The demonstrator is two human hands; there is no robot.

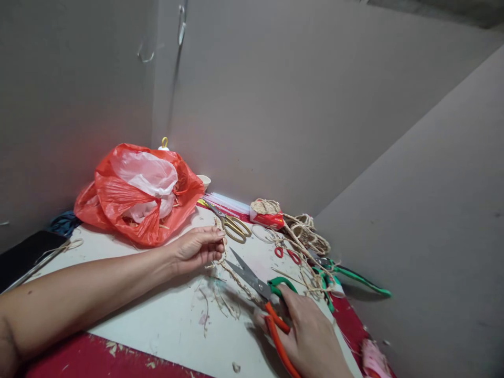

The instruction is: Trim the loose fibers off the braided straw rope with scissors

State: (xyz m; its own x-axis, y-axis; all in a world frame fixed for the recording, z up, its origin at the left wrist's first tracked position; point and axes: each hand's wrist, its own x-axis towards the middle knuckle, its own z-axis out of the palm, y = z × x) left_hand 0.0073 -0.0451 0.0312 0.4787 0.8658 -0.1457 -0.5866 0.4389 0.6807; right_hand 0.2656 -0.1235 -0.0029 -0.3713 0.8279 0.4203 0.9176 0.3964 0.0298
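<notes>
My right hand (307, 328) grips a pair of scissors (255, 283) with green and orange handles. Their blades are parted and point up and left toward my left hand (202, 247). The fingers of that hand are pinched around a braided straw cord (240, 282), which runs down to the right, passing behind the scissors. The blade tips are close to the cord just beside my left fingertips; whether they touch it I cannot tell. Thin straw strands (222, 302) lie loose below it on the white board (165, 320).
A red plastic bag (106, 194) sits at the back left. Gold-handled scissors (235, 228) lie beyond my left hand. Along the right are red-handled scissors (287, 254), straw coils (313, 236) and a green-handled tool (364, 278). Grey walls (275, 105) enclose the work area.
</notes>
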